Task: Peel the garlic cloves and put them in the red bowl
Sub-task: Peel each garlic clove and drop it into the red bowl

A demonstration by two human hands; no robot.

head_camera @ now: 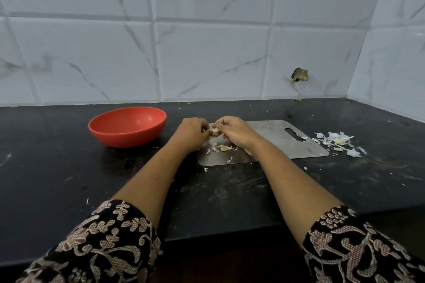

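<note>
A garlic clove (pixel 215 130) is held just above the left end of a steel cutting board (pixel 287 145), pinched between both hands; the left hand (pixel 192 132) has its fingers curled against the clove's left side, and the right hand (pixel 232 131) curls over it from the right, fingertips closed on its top (how much skin is left on the clove cannot be told). Under the hands a few loose cloves (pixel 224 148) lie on the board among scraps of papery skin; a couple of scraps lie on the dark desk (pixel 69 167) just off the board's near edge. The red bowl (pixel 125 139) stands on the desk to the left of the board, near the left hand but apart from it; what shows of its inside is plain red. The board's handle slot (pixel 293 133) is at its right end; just beyond that end a heap of white peelings (pixel 335 139) lies on the desk. Both forearms reach in from the near edge, in black sleeves (pixel 103 248) with a pale floral print. Behind the desk rise white marble-veined wall tiles (pixel 207 53); a ragged hole (pixel 299 75) breaks one tile at the right, low on the wall.
</note>
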